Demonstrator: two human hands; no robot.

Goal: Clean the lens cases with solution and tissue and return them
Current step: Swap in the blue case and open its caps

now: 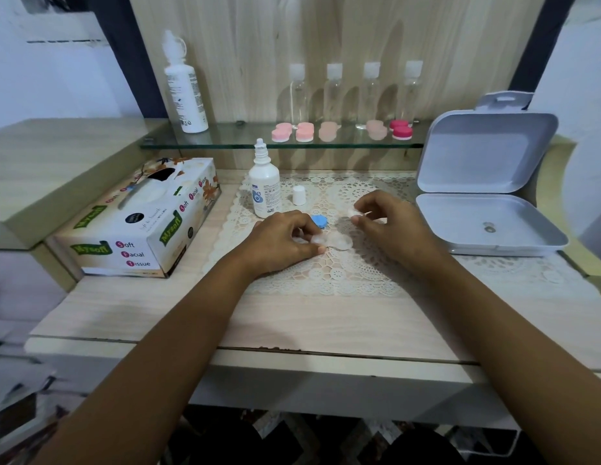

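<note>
Left hand grips clear lens case steady on lace mat, right hand pinches a pale cap just above, blue cap parked between them, likely baring wells for solution.

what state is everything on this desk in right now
small bottle, uncapped, upright
white cap, off, standing on mat
clear case, open, held by left hand
blue lid, off, on mat
right hand, pinching a clear lid
grey box, open
pink cases, closed
</note>
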